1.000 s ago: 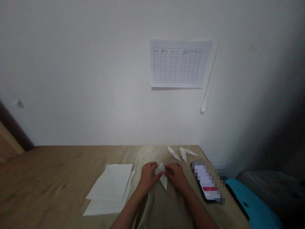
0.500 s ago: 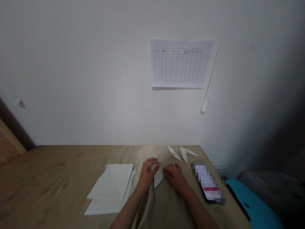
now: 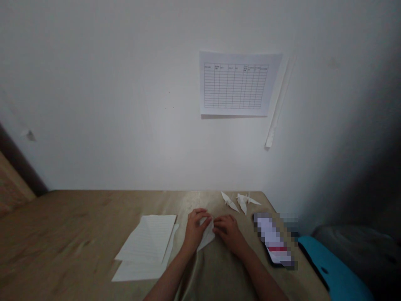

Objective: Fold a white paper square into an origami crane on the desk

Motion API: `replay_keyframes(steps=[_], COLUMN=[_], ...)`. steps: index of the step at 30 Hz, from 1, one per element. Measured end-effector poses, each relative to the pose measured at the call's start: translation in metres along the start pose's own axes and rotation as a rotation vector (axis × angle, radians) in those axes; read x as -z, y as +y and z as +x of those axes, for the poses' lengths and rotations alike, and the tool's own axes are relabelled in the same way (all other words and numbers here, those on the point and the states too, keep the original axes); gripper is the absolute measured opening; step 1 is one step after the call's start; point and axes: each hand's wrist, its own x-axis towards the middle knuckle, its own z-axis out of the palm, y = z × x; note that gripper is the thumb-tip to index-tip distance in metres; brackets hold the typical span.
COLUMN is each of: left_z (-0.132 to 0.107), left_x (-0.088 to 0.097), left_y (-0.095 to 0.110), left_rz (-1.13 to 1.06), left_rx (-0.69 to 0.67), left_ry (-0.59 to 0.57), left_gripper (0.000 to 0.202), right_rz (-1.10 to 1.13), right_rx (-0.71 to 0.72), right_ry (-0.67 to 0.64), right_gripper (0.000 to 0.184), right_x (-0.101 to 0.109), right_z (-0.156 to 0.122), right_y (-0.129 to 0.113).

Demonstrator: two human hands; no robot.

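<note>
Between my two hands is a small piece of folded white paper (image 3: 206, 239), its lower tip pointing down and to the left. My left hand (image 3: 196, 228) grips its upper left side, thumb in front and fingers curled behind the top. At the paper's right edge, my right hand (image 3: 228, 229) pinches it with bent fingers. Part of the paper is hidden under the left thumb and fingers. Beyond the right hand lie several folded white paper cranes (image 3: 230, 202), close together near the back edge.
A stack of lined paper sheets (image 3: 147, 238) lies left of my forearm. To the right rests a phone (image 3: 274, 240) with a blurred screen. The cloth-covered table (image 3: 78, 238) meets a wall bearing a printed chart (image 3: 234, 85). A teal object (image 3: 333, 267) sits past the right edge.
The folded paper has turned slightly, its lower tip swinging to the left. My right fingers have shifted a little along its right edge. The cranes and sheets stay in place.
</note>
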Motion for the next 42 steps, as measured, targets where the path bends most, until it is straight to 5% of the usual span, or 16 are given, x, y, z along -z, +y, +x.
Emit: replay_keyframes(steps=[17,28,42], left_z=[0.005,-0.001,-0.002], left_x=[-0.001,-0.001,0.001], left_y=[-0.011,-0.008,0.002], left_rz=[-0.119,0.259,0.153], left_rx=[-0.004,-0.047,0.012], left_ry=[-0.056,-0.086,-0.121], left_gripper=[0.029,0.003,0.006], right_rz=[0.055,-0.002,-0.017], right_rx=[-0.087,-0.170,-0.222], right_ry=[0.012,0.164,0.216], right_gripper=[0.013,0.011,0.011], right_x=[0.000,0.008,0.007], right_z=[0.003,0.004,0.003], right_y=[0.000,0.008,0.004])
